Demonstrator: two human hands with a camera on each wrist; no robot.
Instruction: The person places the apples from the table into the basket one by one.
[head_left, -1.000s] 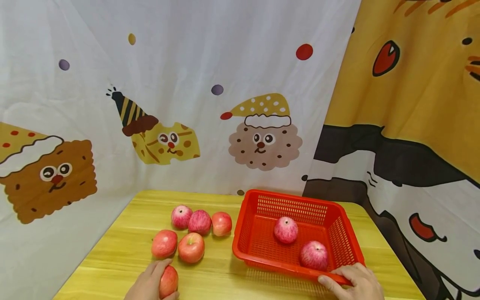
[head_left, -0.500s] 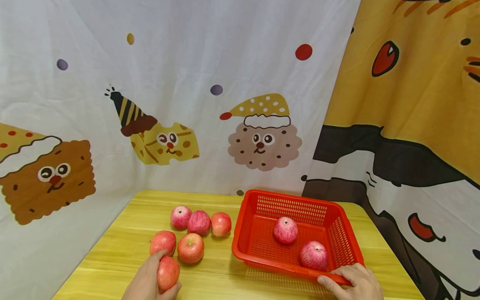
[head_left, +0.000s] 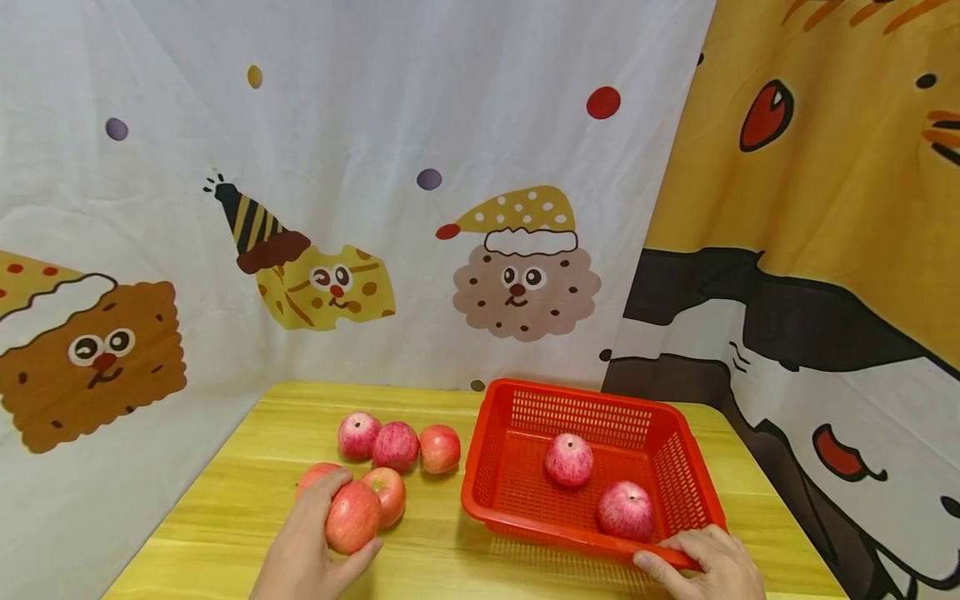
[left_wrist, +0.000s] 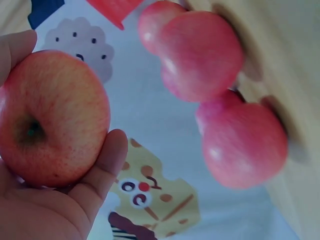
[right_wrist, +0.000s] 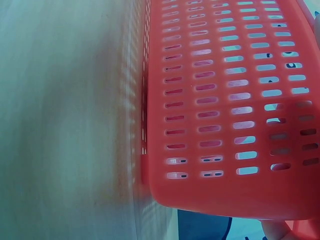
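Observation:
My left hand (head_left: 300,546) holds a red-yellow apple (head_left: 352,518) between thumb and fingers. In the left wrist view that apple (left_wrist: 60,117) shows its stem hollow, with a thumb and fingers around its sides. Just behind it in the head view are an apple (head_left: 313,475) partly hidden by my fingers and another apple (head_left: 388,493). My right hand (head_left: 708,565) grips the near right corner of a red plastic basket (head_left: 540,530), thumb outside the rim. Inside the basket sit two pink-striped apples, one (head_left: 569,460) farther back and one (head_left: 626,510) near the front.
Three more apples stand in a row farther back: a pink one (head_left: 358,436), a darker one (head_left: 396,447) and a red one (head_left: 439,449) close to the basket's left side. The wooden table (head_left: 442,567) meets a cartoon-printed curtain (head_left: 360,100) behind.
My left hand has moved forward and to the right, carrying the apple up from its earlier place near the front. My right hand keeps its grip on the basket, which stays put.

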